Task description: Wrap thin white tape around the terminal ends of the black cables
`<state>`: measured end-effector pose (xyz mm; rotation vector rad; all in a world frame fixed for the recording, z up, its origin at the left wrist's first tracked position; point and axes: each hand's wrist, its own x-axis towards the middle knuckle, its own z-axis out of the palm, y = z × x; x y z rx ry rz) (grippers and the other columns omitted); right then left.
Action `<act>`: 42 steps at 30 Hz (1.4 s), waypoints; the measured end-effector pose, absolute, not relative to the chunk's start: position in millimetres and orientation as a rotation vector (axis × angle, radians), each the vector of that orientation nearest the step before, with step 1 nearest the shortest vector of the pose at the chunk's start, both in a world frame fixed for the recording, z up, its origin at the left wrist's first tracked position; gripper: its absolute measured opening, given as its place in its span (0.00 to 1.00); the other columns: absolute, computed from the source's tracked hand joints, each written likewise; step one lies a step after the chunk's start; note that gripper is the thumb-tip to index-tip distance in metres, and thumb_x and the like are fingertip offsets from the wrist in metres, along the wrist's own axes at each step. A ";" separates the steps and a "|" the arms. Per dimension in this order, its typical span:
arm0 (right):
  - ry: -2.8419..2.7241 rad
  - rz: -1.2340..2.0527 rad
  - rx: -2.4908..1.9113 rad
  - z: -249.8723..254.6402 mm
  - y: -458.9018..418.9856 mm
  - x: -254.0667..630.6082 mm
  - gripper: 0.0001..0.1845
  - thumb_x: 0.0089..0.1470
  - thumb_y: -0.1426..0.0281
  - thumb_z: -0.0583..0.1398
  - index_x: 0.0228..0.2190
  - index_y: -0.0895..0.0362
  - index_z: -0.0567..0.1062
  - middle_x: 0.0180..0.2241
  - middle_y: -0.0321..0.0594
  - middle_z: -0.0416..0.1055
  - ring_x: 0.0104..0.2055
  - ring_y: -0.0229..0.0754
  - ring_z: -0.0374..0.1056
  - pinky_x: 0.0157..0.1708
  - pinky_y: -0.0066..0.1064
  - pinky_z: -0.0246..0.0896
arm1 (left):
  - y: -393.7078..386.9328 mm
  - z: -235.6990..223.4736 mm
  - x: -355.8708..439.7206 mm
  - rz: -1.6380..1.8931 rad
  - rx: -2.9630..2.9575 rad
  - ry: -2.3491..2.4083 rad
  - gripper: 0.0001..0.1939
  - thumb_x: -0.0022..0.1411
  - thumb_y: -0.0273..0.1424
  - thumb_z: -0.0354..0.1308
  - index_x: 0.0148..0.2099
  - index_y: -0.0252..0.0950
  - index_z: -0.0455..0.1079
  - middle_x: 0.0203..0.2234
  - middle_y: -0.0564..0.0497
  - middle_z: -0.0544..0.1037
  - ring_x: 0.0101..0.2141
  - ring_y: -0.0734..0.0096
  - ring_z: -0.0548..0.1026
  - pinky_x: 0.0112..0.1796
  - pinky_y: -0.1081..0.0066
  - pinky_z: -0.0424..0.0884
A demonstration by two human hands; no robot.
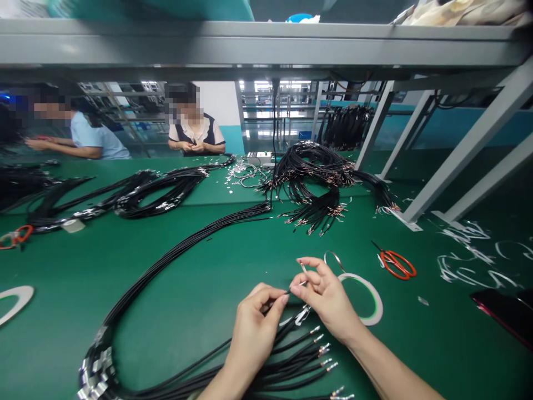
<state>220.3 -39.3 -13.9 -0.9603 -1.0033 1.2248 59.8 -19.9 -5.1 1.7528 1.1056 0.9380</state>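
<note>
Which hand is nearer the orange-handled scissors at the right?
Right. The right hand is left of the scissors and nearer the camera; the left hand sits farther left, past the right hand.

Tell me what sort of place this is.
Probably a cable-assembly workshop: bundled black cables with metallic ends lie on a long green workbench, orange-handled scissors lie within view, and two people are across the bench.

Your cables (183,243) are black with silver terminals (332,366); your tabletop (200,300) is plain green. Your scissor handles (389,260) are orange-red. Your tape roll (377,304) is white, green-rimmed inside.
</note>
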 end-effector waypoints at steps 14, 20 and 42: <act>-0.998 0.984 -1.128 -4.9 -52.1 208.9 0.14 0.61 0.61 0.55 0.46 0.54 0.69 0.30 0.37 0.73 0.17 0.30 0.54 0.17 0.24 0.49 | -21.7 7.3 66.0 1.053 1.472 1.051 0.08 0.56 0.36 0.62 0.34 0.36 0.74 0.27 0.53 0.70 0.30 0.71 0.71 0.33 0.74 0.67; -1.037 1.118 -1.047 0.5 -57.0 203.9 0.13 0.62 0.62 0.54 0.47 0.54 0.67 0.33 0.39 0.77 0.14 0.28 0.50 0.19 0.25 0.55 | -22.4 5.9 64.7 1.147 1.403 1.020 0.07 0.58 0.33 0.61 0.38 0.37 0.76 0.34 0.50 0.75 0.38 0.68 0.74 0.40 0.73 0.70; -0.813 1.353 -0.965 3.3 -48.7 212.7 0.14 0.61 0.63 0.56 0.46 0.56 0.68 0.31 0.39 0.78 0.13 0.27 0.45 0.35 0.32 0.62 | -22.9 0.1 64.3 1.171 1.408 1.002 0.06 0.58 0.31 0.60 0.38 0.36 0.76 0.34 0.48 0.78 0.37 0.67 0.77 0.40 0.72 0.73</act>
